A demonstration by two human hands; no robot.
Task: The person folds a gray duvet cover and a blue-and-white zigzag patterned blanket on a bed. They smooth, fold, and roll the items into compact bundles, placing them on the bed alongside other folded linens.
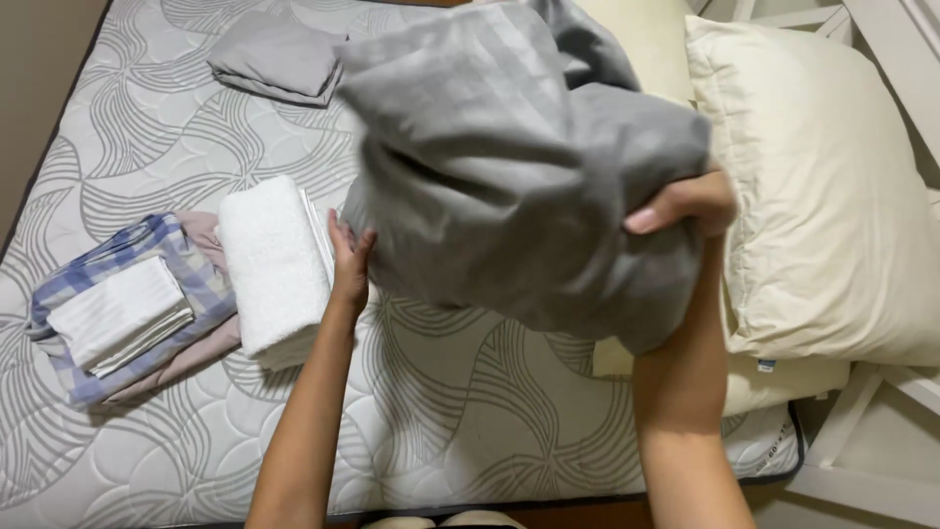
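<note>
**Handling of grey bedding: nothing yet laid on the mattress**

Holding a bunched grey striped cover (pixel 519 167) above the mattress (pixel 441 411), both hands are engaged. The left hand (pixel 349 264) presses flat against its left side, fingers together; the right hand (pixel 685 204) has fingers clamped on its right edge. The mattress is bare of sheets. Near its left edge lie 1 white towel (pixel 274 264) and a folded stack (pixel 127 309); 1 folded grey piece (pixel 279 59) lies near the top edge. Cream pillows (pixel 822 196) sit uncovered at the right edge. Judged: early stage.
</note>
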